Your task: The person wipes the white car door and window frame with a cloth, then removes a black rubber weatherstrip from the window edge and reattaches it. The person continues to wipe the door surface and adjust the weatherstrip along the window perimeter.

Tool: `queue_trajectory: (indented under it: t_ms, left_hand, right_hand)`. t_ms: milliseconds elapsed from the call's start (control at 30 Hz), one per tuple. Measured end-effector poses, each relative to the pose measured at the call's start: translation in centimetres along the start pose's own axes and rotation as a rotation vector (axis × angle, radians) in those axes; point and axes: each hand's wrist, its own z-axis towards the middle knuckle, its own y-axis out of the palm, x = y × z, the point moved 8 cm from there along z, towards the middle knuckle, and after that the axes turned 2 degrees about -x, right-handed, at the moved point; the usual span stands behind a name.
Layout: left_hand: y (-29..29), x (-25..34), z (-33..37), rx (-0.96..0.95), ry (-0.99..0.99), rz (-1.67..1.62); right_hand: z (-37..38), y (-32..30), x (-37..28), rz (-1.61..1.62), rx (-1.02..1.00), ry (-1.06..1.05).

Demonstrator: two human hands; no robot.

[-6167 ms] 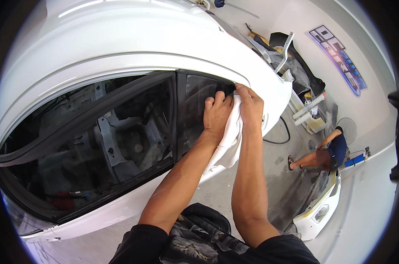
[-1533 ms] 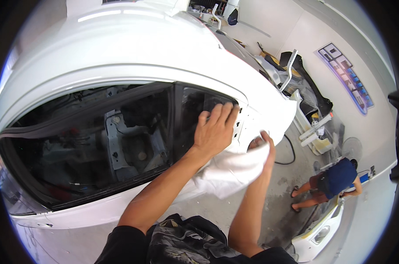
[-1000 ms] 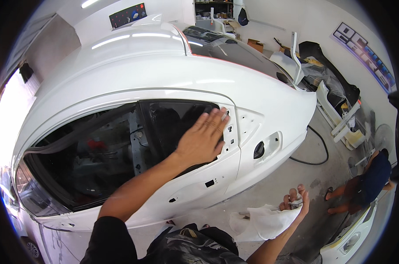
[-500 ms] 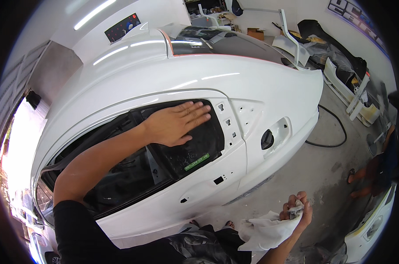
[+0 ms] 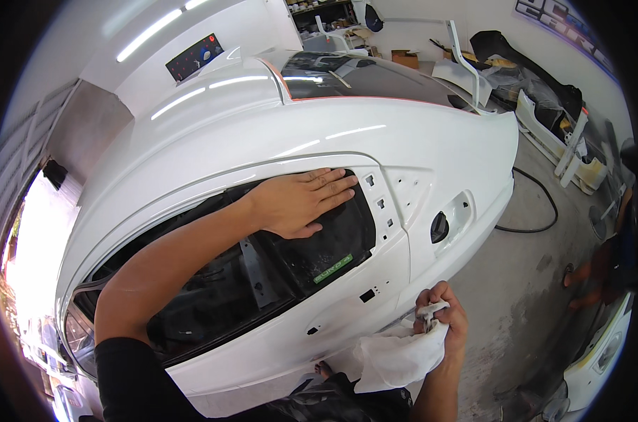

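My left hand (image 5: 298,204) lies flat with its fingers stretched out on the dark rear side window (image 5: 333,239) of a white car (image 5: 262,126). A green sticker (image 5: 332,269) is on the lower part of that glass. My right hand (image 5: 447,316) is closed round a bunched white cloth (image 5: 401,357), whose loose end hangs down to the left, in front of the lower door panel. Several cut-outs in the white bodywork lie right of the window, beside the round black part in the fuel filler recess (image 5: 439,226).
A black hose (image 5: 550,211) curves over the grey floor behind the car. White and black bumper parts (image 5: 544,133) are piled at the back right. Another person (image 5: 611,260) is at the right edge, near a loose white panel (image 5: 600,355). The rear glass (image 5: 368,77) has orange tape along its edge.
My right hand has risen with the cloth and come left, closer to the car. My left hand stays flat on the window. The view has shifted slightly.
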Motion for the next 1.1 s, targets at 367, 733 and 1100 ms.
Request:
queue_trajectory:
  t_ms: [367,733,1100]
  left_hand:
    - [-1.9,0.0,1.5,-0.059,-0.107,0.037]
    - [0.1,4.4,-0.4,0.045,-0.019,0.124]
    - [-3.5,-2.8,1.6,0.096,-0.317,0.184]
  right_hand:
    - [-4.0,-3.3,0.6,0.081,0.172,-0.091]
    - [-6.3,-4.7,-1.4,0.120,0.159,-0.180]
    - [-4.6,-5.3,-1.4,0.098,0.118,-0.121]
